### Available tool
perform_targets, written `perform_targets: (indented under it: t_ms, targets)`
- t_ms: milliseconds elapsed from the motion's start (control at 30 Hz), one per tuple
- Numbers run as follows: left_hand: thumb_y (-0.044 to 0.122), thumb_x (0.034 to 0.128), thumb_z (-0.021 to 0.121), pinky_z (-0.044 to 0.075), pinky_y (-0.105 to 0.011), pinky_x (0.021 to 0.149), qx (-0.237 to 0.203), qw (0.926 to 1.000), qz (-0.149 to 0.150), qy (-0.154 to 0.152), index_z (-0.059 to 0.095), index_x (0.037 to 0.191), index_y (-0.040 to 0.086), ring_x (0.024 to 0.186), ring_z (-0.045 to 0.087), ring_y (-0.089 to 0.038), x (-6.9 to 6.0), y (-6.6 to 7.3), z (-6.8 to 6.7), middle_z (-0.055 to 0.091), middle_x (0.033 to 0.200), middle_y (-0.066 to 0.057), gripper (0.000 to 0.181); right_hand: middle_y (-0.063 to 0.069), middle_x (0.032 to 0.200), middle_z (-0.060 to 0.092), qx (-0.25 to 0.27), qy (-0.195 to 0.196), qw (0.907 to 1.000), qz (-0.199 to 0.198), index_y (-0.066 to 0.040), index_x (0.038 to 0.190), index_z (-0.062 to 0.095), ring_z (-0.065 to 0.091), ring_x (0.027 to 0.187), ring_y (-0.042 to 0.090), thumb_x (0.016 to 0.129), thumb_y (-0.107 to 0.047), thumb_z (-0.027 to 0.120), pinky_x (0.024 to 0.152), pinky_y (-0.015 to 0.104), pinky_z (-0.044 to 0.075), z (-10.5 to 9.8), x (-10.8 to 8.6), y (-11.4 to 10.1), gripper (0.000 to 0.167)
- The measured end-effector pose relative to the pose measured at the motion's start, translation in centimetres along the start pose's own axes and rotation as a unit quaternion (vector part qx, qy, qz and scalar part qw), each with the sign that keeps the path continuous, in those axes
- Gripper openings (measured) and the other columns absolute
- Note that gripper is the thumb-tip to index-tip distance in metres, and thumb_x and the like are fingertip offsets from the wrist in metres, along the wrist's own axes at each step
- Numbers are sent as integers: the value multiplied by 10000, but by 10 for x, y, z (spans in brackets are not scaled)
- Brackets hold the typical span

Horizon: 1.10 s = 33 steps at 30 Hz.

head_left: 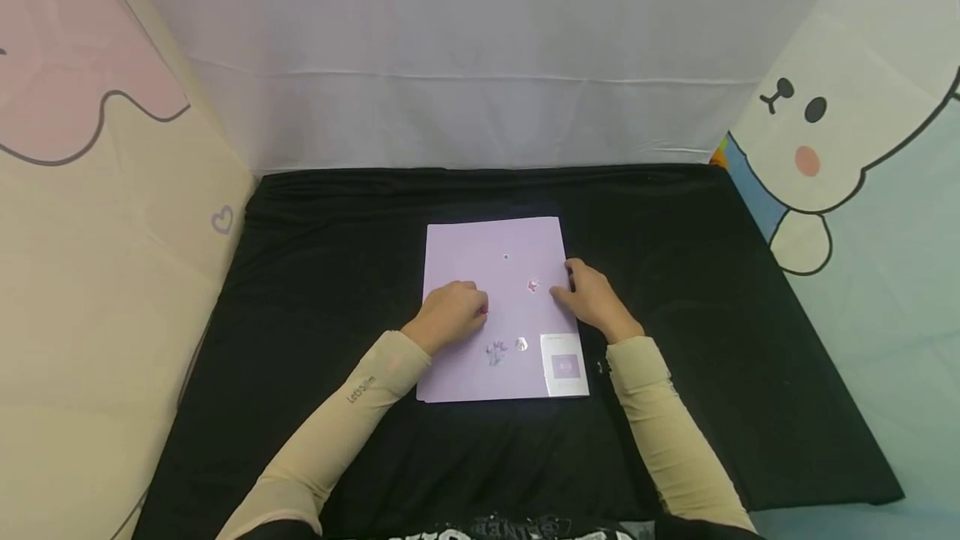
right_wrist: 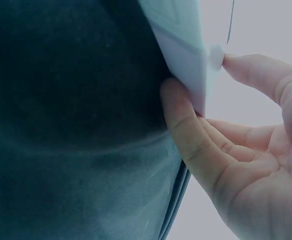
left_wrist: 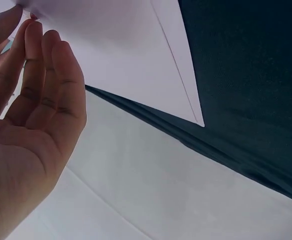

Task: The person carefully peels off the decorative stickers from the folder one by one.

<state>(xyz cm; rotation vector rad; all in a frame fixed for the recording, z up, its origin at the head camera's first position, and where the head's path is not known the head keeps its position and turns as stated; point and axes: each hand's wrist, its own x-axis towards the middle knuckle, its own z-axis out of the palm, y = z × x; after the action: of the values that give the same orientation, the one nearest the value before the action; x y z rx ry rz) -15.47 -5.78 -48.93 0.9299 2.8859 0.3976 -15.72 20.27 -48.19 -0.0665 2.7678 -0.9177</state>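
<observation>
A light purple folder [head_left: 495,248] lies flat on the black cloth in the head view. My left hand [head_left: 452,312] is over its left half, thumb and fingertips drawn together around a tiny pinkish-red piece [left_wrist: 33,16], seemingly a sticker, mostly hidden by the fingers. At the folder's right edge, my right hand [head_left: 597,302] grips it, thumb on top and fingers along the side. Near that thumb is a small pink sticker [head_left: 532,286]. Lower down are a purple flower-like sticker [head_left: 496,352] and a whitish one [head_left: 522,344]. A tiny sticker [head_left: 506,257] sits higher up.
A white label panel [head_left: 551,348] with a purple square covers the folder's lower right corner. Black cloth [head_left: 675,240] surrounds the folder. A white sheet [head_left: 480,115] hangs behind, with cartoon-printed cloths [head_left: 847,123] at the sides.
</observation>
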Motion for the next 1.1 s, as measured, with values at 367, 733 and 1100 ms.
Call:
perform_targets:
  t_ms: [367,733,1100]
  targets:
    - [149,920,726,492,-280,648,-14,10000,13,-47,767,898,102,686,565,-145,0,1,7,656,797,-18,66,330,1372,498,-27,97,9999,25,108,1443,369,555,1204,438,963,-178,655,959,539,480,4,2,0,628]
    - [87,916,712,501,-277,675,-396,9988,-107,-249,720,843,75,692,569,-154,7,-1,11,649,777,-32,75,329,1347,514,-32,118,9999,61,112,1432,379,575,1170,432,957,-171,667,935,532,497,5,3,0,623]
    - [72,884,712,449,-256,624,-456,9980,195,-391,677,804,103,653,510,-136,11,-4,9,531,721,12,93,325,1346,519,86,139,9999,47,103,1439,379,585,1156,429,955,-167,673,915,530,510,6,2,1,627]
